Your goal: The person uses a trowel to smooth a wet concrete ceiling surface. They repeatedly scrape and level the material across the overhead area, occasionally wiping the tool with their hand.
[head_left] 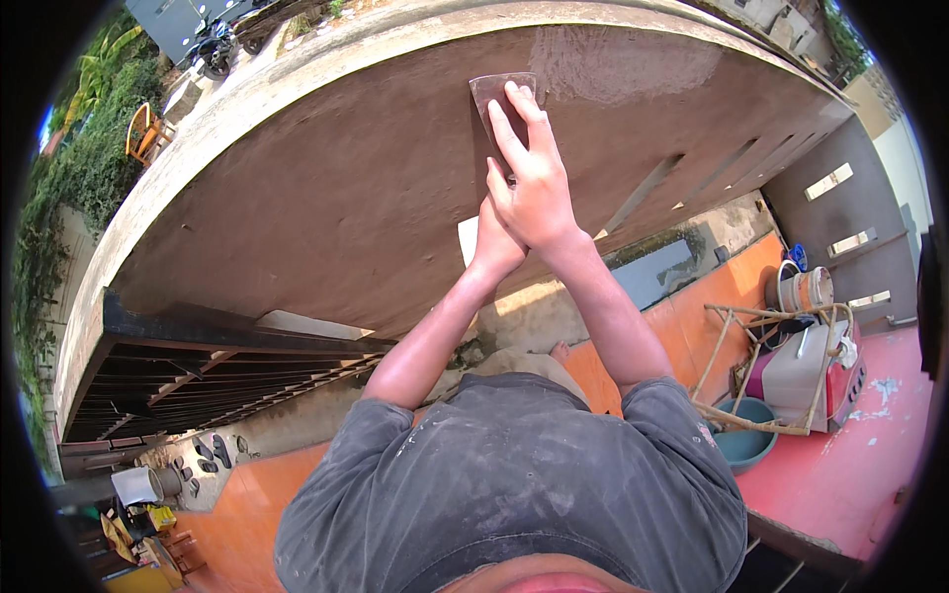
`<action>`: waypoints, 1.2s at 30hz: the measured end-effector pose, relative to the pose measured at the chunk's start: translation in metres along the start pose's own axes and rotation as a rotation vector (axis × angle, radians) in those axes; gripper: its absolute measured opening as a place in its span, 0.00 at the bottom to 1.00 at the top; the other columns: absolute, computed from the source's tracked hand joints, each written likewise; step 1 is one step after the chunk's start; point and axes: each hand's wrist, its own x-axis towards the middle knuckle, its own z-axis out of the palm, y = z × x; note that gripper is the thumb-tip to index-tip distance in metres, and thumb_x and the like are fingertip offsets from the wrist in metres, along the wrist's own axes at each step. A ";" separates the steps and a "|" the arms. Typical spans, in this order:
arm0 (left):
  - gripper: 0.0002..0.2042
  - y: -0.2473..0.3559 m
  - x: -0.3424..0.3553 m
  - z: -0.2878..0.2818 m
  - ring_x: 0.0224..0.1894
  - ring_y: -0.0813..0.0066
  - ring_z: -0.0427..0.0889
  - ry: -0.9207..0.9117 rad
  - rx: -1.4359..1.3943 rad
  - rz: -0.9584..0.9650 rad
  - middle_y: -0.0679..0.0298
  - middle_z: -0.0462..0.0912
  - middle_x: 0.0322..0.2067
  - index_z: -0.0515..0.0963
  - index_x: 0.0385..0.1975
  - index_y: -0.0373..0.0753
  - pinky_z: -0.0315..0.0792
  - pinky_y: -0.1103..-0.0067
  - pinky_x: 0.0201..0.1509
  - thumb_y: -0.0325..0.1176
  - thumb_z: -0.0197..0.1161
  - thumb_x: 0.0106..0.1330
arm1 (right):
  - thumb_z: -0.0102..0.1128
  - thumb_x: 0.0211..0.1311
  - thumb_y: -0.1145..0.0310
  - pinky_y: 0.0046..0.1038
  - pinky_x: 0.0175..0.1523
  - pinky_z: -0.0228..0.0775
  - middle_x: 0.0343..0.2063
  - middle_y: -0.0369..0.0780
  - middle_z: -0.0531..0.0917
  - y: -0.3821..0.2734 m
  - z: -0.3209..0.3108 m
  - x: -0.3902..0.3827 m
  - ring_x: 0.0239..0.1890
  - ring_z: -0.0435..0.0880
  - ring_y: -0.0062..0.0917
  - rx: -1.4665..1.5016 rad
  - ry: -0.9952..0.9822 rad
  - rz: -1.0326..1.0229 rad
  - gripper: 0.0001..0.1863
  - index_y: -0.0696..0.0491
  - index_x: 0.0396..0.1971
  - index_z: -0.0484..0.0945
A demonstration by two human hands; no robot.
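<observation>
My right hand [534,188] lies over a flat metal trowel [484,91], two long fingers stretched onto its blade. My left hand [494,242] is beneath and left of the right one, closed at the tool's handle, which is mostly hidden by both hands. The blade rests against the brown plastered wall face [326,158], just left of a paler, rougher patch [623,59] along the upper band.
A dark metal gate [178,376] stands at lower left, near sandals [213,455]. On the right are orange tiles [732,272], a wooden frame [732,336], a teal basin [741,440] and buckets [806,287]. A chair [146,133] and motorbike [213,49] appear beyond the wall.
</observation>
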 end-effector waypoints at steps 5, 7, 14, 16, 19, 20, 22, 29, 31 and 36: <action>0.09 -0.014 -0.013 -0.012 0.34 0.85 0.77 -0.149 -0.453 -0.280 0.66 0.76 0.39 0.68 0.46 0.41 0.73 0.83 0.33 0.29 0.62 0.72 | 0.71 0.60 0.71 0.37 0.69 0.67 0.65 0.51 0.70 0.001 -0.013 -0.036 0.68 0.72 0.38 0.422 0.049 0.394 0.36 0.62 0.68 0.68; 0.11 -0.005 -0.026 -0.007 0.31 0.85 0.76 -0.244 -0.381 -0.300 0.66 0.76 0.39 0.68 0.47 0.40 0.72 0.83 0.30 0.27 0.63 0.71 | 0.65 0.67 0.72 0.30 0.60 0.74 0.56 0.46 0.80 0.016 -0.028 -0.046 0.56 0.81 0.24 0.728 -0.351 0.541 0.22 0.62 0.58 0.78; 0.16 -0.002 -0.015 0.006 0.49 0.75 0.85 -0.284 -0.156 -0.091 0.59 0.86 0.48 0.77 0.56 0.32 0.78 0.77 0.52 0.31 0.64 0.71 | 0.49 0.81 0.67 0.21 0.27 0.74 0.21 0.35 0.78 0.074 -0.099 -0.031 0.18 0.76 0.15 0.825 0.073 0.781 0.16 0.61 0.59 0.75; 0.17 -0.006 -0.008 0.019 0.52 0.74 0.84 -0.199 -0.285 -0.137 0.59 0.85 0.50 0.75 0.58 0.33 0.77 0.77 0.56 0.31 0.62 0.73 | 0.43 0.83 0.67 0.20 0.21 0.70 0.18 0.32 0.71 0.093 -0.115 -0.028 0.14 0.70 0.14 0.818 -0.053 0.783 0.19 0.61 0.63 0.71; 0.21 -0.002 0.009 0.052 0.59 0.70 0.80 -0.179 -0.436 -0.106 0.55 0.81 0.56 0.69 0.65 0.35 0.74 0.70 0.63 0.35 0.59 0.76 | 0.46 0.81 0.67 0.18 0.19 0.67 0.19 0.33 0.72 0.107 -0.109 -0.044 0.14 0.69 0.14 1.019 -0.381 0.813 0.19 0.59 0.65 0.70; 0.21 -0.007 0.018 0.069 0.58 0.70 0.80 -0.152 -0.530 -0.086 0.55 0.80 0.57 0.68 0.65 0.34 0.74 0.70 0.63 0.37 0.57 0.78 | 0.46 0.81 0.68 0.19 0.19 0.66 0.19 0.34 0.72 0.113 -0.105 -0.048 0.14 0.69 0.15 1.016 -0.448 0.806 0.19 0.59 0.64 0.70; 0.21 -0.004 0.034 0.088 0.57 0.70 0.81 -0.082 -0.673 -0.132 0.55 0.80 0.56 0.69 0.64 0.33 0.75 0.70 0.62 0.40 0.56 0.79 | 0.45 0.81 0.67 0.20 0.19 0.66 0.17 0.35 0.73 0.123 -0.105 -0.048 0.14 0.69 0.16 1.121 -0.466 0.803 0.16 0.59 0.60 0.70; 0.18 0.012 0.072 0.132 0.45 0.65 0.86 -0.006 -0.936 -0.265 0.53 0.86 0.42 0.79 0.51 0.33 0.81 0.67 0.53 0.43 0.50 0.82 | 0.43 0.82 0.60 0.22 0.16 0.65 0.18 0.36 0.69 0.177 -0.116 -0.055 0.11 0.68 0.19 1.980 -0.630 0.890 0.14 0.55 0.55 0.65; 0.18 0.009 0.081 0.138 0.42 0.65 0.86 0.006 -1.039 -0.260 0.54 0.86 0.40 0.79 0.49 0.33 0.82 0.67 0.51 0.42 0.50 0.82 | 0.40 0.83 0.59 0.21 0.13 0.62 0.18 0.36 0.67 0.191 -0.115 -0.053 0.09 0.66 0.18 2.129 -0.684 0.954 0.13 0.52 0.54 0.62; 0.22 0.019 0.093 0.149 0.21 0.74 0.82 0.344 -0.794 -0.352 0.63 0.80 0.22 0.75 0.33 0.37 0.81 0.74 0.28 0.53 0.55 0.78 | 0.40 0.83 0.59 0.20 0.11 0.57 0.13 0.35 0.66 0.194 -0.108 -0.049 0.07 0.63 0.17 2.000 -0.757 1.034 0.16 0.57 0.41 0.69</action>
